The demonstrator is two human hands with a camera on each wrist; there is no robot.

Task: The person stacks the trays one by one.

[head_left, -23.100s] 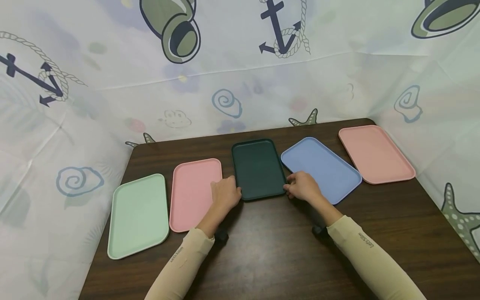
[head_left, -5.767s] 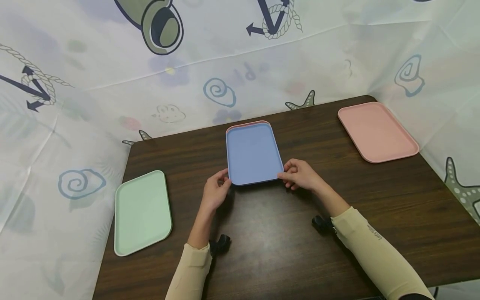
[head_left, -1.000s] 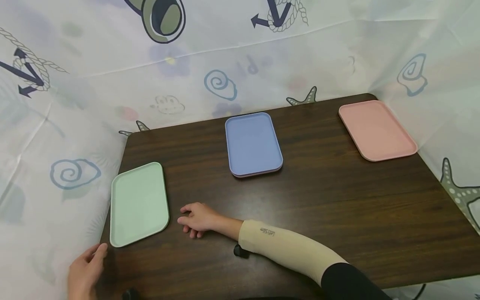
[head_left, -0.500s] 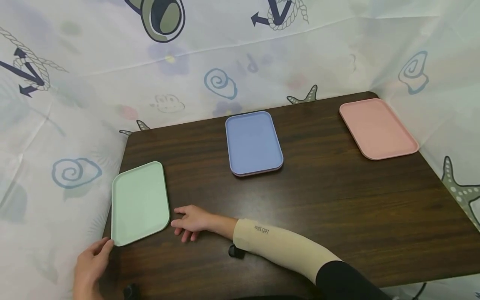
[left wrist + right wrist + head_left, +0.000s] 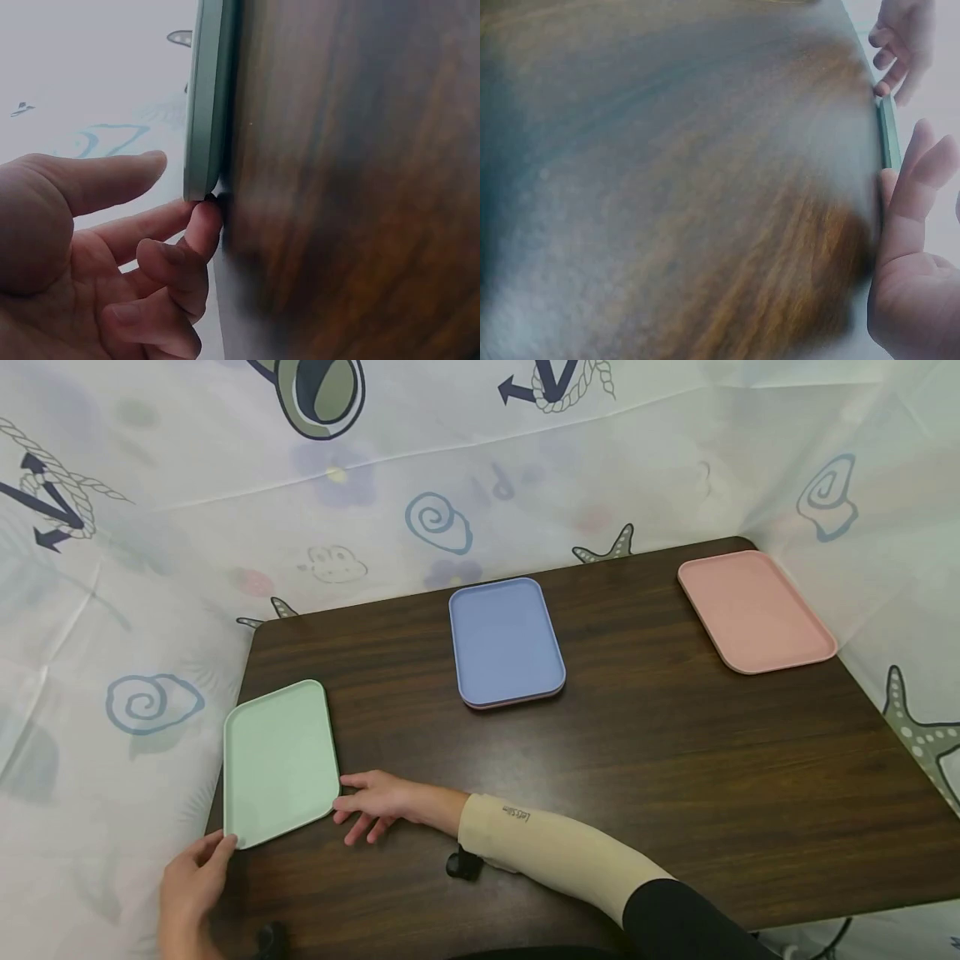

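Note:
A pale green tray (image 5: 281, 768) lies at the left end of the brown table. At its near left corner is my left hand (image 5: 193, 877); in the left wrist view the fingertips (image 5: 204, 217) meet the tray's lower edge, while the thumb stands apart from the rim. Fingers spread, my right hand (image 5: 378, 802) reaches the near right corner, its fingertips right at the rim. The right wrist view shows both hands beside the tray's thin edge (image 5: 889, 135). Toward the back middle, a blue tray (image 5: 507, 639) tops a stack, with a pinkish rim showing underneath.
A pink tray (image 5: 757, 612) lies at the far right of the table (image 5: 637, 760). A patterned white cloth (image 5: 390, 435) hangs behind and along both sides. The table's left edge runs close beside the green tray.
Earlier, separate pink, dark green and blue trays lay across the table; now blue tops a central stack. Over the last second, both hands have closed in on the green tray's near corners.

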